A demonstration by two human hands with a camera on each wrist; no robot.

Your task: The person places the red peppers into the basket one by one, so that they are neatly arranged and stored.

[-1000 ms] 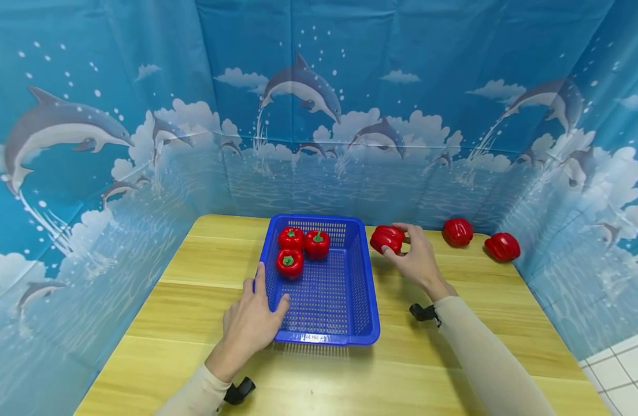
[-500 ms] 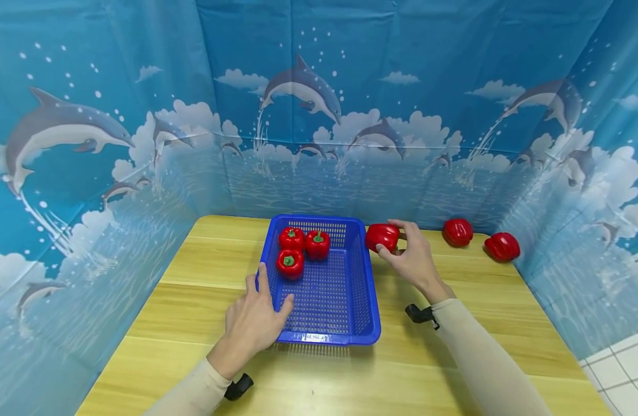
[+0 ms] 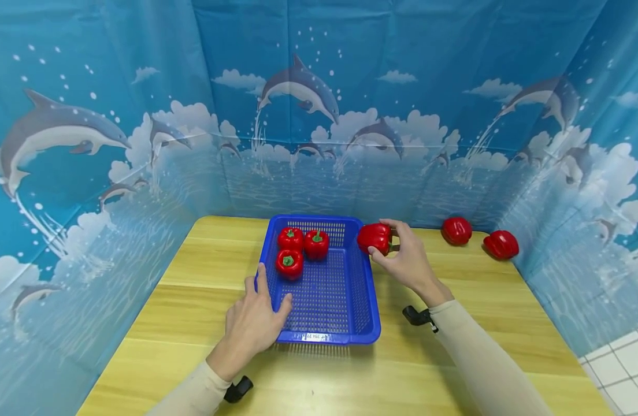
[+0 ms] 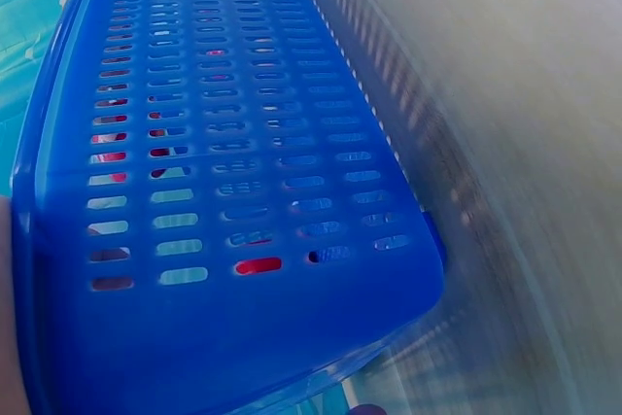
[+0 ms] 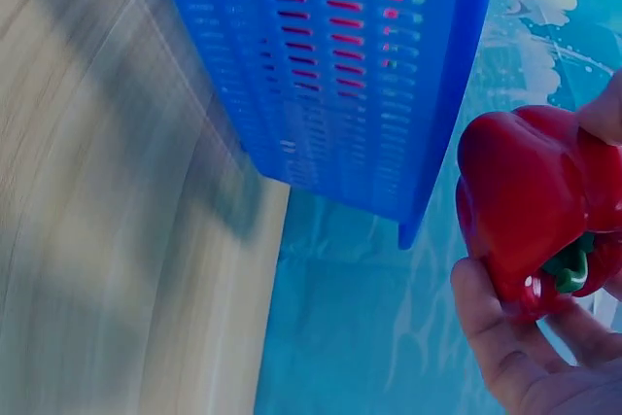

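My right hand (image 3: pixel 410 260) holds a glossy red bell pepper (image 3: pixel 373 238) between thumb and fingers, near the right rim of a blue plastic basket (image 3: pixel 371 300). In the right wrist view the same bell pepper (image 5: pixel 530 196) shows its green stem turned toward the palm, off the table and beside the basket wall (image 5: pixel 330 75). On the basket's left rim rests my left hand (image 3: pixel 253 320), index finger extended and thumb over the inside. Three red bell peppers (image 3: pixel 289 264) stand grouped at the basket's back left, stems up. The left wrist view shows mostly the slotted basket wall (image 4: pixel 224 328).
Two more red bell peppers, one (image 3: pixel 456 231) by the back edge and another (image 3: pixel 501 245) at the right edge, lie on the wooden table (image 3: pixel 194 312). A blue dolphin-print curtain (image 3: pixel 319 173) hangs close behind and along both sides.
My right hand has carried the bell pepper leftward, from beside the basket to its right rim. The left hand stays on the left rim, almost unmoved.
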